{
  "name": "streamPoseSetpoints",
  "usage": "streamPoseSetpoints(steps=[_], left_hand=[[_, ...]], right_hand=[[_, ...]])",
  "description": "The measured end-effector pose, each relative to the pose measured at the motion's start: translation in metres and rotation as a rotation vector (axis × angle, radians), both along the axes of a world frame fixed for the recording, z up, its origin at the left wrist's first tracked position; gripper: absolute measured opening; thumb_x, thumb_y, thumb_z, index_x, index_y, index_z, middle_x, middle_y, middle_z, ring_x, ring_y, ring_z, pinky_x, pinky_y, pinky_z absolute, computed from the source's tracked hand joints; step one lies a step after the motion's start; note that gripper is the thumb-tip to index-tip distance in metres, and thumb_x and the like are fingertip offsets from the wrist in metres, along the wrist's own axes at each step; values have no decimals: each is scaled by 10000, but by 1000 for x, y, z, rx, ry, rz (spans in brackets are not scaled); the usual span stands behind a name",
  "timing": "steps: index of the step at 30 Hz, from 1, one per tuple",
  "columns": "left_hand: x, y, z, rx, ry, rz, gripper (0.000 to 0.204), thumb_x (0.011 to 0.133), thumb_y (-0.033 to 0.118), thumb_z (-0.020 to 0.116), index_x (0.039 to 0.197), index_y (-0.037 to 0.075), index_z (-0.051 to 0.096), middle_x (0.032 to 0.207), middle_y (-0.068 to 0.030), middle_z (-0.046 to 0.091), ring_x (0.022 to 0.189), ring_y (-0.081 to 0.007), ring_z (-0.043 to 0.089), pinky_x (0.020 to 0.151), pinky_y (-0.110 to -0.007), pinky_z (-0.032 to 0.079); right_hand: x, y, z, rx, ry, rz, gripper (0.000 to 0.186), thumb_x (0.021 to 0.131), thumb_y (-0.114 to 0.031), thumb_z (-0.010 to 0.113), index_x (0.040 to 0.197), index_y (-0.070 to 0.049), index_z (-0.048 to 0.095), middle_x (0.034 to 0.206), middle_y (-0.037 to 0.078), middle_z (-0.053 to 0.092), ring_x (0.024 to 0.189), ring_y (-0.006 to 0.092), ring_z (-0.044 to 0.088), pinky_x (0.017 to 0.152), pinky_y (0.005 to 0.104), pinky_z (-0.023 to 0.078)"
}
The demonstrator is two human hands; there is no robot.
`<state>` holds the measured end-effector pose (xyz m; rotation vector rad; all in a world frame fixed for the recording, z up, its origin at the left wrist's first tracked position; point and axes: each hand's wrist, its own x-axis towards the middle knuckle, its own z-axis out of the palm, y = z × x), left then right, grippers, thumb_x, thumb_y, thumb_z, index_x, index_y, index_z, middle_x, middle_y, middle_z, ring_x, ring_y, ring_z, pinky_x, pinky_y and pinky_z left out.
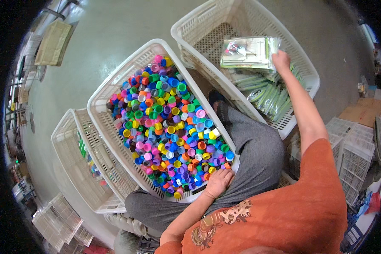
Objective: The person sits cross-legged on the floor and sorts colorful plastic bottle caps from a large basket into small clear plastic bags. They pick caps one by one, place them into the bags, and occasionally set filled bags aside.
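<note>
My right hand (280, 60) reaches into the far right white crate (186, 46). Its fingers are closed on the edge of a clear plastic packet (245, 51) with printed cards inside, seemingly at the top of a small pile. Below it, more flat packets with green edges (271, 99) lie stacked in the same crate. Against my thigh, by the near corner of the middle white crate (110, 84), my left hand (219, 183) rests with nothing visible in it, its fingers laid loosely. Small caps (169, 122) in many colours fill that middle crate.
Another white crate (65, 139) with a few coloured items stands to the left. My bent legs (258, 144) lie close against the crates. Stacked white baskets (353, 158) and cardboard (360, 112) are at the right. A yellowish crate (54, 42) stands far left.
</note>
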<state>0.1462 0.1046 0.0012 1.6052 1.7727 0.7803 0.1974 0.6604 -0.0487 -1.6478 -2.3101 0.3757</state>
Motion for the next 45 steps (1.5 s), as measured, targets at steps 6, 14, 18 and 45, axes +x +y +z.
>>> streamPoseSetpoints(steps=[6,14,18,45], left_hand=[[4,-11,-9,83,13,14,152,844,165,605,970,82,595,915,-82,610,841,-273,607,725,-393,500],[13,-11,-30,161,81,65,145,883,221,583,852,81,568,855,-92,591,815,-297,623,686,-425,502],[15,-11,-34,221,109,128,176,899,232,570,825,73,569,803,-99,607,793,-304,633,692,-428,515],[-275,96,20,88,483,1035,941,698,185,741,1502,101,257,1507,-238,282,1375,-409,310,1096,-525,280]], right_hand=[[48,-12,94,4,39,109,285,761,-243,595,846,14,685,820,256,665,740,403,661,693,471,498],[35,-75,255,-101,296,314,223,807,-186,618,804,28,682,680,4,625,612,85,532,561,301,428],[-22,-116,307,-247,468,480,228,848,-143,606,945,43,696,801,19,662,686,94,584,612,271,473],[-256,-228,84,-310,276,563,328,798,-315,624,769,11,646,782,240,657,739,381,645,705,455,500]])
